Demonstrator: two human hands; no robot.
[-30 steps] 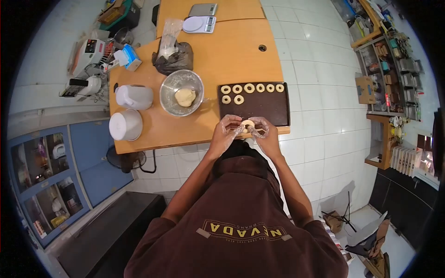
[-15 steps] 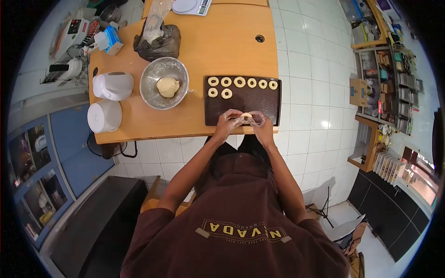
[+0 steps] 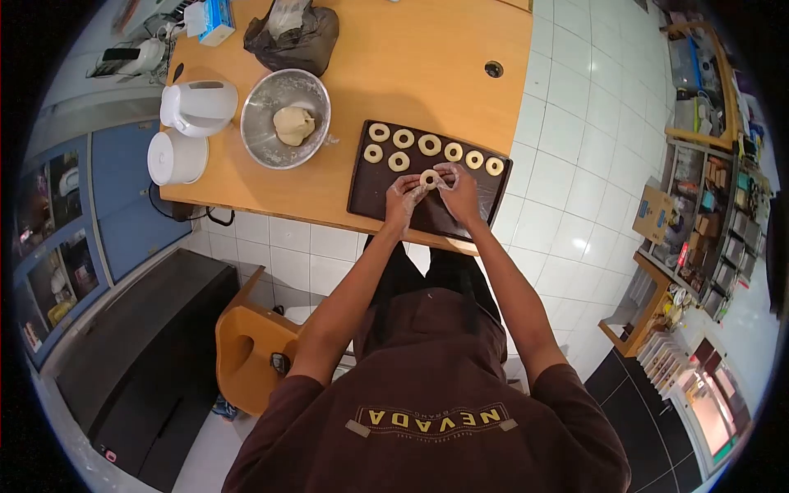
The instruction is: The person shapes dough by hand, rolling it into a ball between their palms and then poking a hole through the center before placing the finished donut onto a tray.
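Note:
Between my two hands is a ring of dough, held by its edges over the baking tray. My left hand grips its left side and my right hand its right side, both in thin clear plastic gloves. The dark baking tray carries a back row of several dough rings, with two more rings in front at the left. Left of the tray stands a metal mixing bowl containing a lump of dough.
A white pitcher and a white round tub stand at the left of the wooden table. A black plastic bag lies behind the bowl. An orange chair is behind me on the left.
Both hands have carried the dough ring forward over the tray, nearer the placed rings. My view has shifted and turned, so the tray now appears tilted.

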